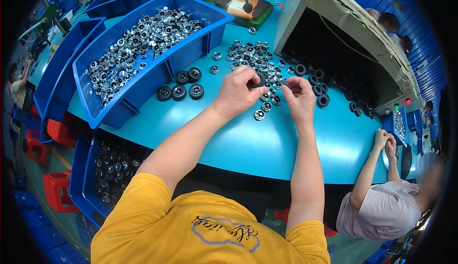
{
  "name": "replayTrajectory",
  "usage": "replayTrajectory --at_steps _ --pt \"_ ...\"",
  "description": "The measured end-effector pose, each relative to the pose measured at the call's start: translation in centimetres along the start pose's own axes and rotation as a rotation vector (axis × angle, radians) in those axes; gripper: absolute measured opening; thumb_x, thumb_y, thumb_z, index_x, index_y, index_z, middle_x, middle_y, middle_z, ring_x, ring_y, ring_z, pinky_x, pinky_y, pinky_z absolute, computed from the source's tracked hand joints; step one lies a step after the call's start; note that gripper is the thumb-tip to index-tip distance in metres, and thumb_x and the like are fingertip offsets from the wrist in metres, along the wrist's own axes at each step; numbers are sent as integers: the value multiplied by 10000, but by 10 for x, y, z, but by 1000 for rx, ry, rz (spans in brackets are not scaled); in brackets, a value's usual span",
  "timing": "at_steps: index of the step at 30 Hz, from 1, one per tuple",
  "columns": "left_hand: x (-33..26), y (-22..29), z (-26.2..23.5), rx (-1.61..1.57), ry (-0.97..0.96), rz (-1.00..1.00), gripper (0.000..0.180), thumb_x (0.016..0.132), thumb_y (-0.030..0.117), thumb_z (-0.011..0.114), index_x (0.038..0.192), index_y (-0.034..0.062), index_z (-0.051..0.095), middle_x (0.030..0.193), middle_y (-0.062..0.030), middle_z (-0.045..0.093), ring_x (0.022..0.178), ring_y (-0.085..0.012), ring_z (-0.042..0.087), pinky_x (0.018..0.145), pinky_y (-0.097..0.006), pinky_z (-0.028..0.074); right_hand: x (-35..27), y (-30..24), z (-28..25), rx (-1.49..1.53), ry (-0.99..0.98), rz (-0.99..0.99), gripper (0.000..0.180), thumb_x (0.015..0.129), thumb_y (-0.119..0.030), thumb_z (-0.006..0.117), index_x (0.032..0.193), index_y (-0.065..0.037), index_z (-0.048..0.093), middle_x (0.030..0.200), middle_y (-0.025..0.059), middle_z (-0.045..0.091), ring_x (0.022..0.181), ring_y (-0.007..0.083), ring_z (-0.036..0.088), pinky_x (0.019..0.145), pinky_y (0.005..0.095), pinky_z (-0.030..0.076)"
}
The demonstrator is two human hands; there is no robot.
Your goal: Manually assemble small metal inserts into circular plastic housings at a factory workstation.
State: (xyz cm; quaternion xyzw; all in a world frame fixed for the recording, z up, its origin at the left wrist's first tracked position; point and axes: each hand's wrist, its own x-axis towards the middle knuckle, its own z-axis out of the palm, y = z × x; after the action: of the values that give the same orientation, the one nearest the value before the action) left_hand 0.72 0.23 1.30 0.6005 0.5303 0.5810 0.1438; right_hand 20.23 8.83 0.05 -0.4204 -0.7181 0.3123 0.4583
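My left hand (238,92) pinches a small black rubber tyre (259,79) above the table. Just to its right, the fingers of my right hand (300,99) are closed on a small silver wheel hub (287,84), partly hidden by the fingertips. The two parts are apart. Beyond and between my hands spreads a pile of shiny silver hubs (253,54) on the blue-green tabletop (248,154). Several loose black tyres (323,101) lie right of my right hand. Left of my left forearm stand several wheels (178,92) with hubs inside their tyres.
A large blue bin (143,86) of silver hubs stands at the left. Below the table edge, another blue bin (78,183) holds wheels. A cream metal housing (293,20) with a dark opening full of tyres stands right. A co-worker (379,211) sits at the right; red stools (58,190) stand left.
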Motion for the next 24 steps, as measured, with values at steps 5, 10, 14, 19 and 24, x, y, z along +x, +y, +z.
replayTrajectory --at_steps 5,10,14,19,24 --pt "-1 -5 1 168 50 177 261 697 67 868 809 7 640 978 -117 643 722 -186 670 645 -298 566 -1 -2 0 -48 -14 -7 211 794 -48 770 984 -31 681 940 30 644 743 104 626 711 252 528" --pt "-2 2 -1 93 -38 22 368 699 49 845 957 23 584 969 -123 633 821 -290 666 716 -364 552 -1 -3 0 -49 -13 2 213 791 -53 764 986 -28 683 932 31 643 747 104 621 718 253 527" --pt "-2 4 -2 -17 -71 -79 522 711 41 835 1118 38 509 988 -139 640 854 -307 680 751 -380 554 -1 -6 0 -56 -13 -2 215 791 -53 764 989 -27 684 928 32 644 746 104 621 718 253 527" --pt "-2 -1 2 -109 -61 -113 615 702 21 852 1213 34 509 1041 -133 653 801 -169 664 704 -294 557 0 1 1 31 0 -1 216 794 -48 759 996 -24 685 945 36 653 754 101 626 718 256 529" --pt "1 2 1 -233 -92 -250 702 701 -30 841 1313 19 501 1083 -104 650 827 -109 641 727 -256 558 0 5 1 116 -3 3 230 803 -45 753 1023 -24 689 964 31 655 774 92 628 729 252 528"
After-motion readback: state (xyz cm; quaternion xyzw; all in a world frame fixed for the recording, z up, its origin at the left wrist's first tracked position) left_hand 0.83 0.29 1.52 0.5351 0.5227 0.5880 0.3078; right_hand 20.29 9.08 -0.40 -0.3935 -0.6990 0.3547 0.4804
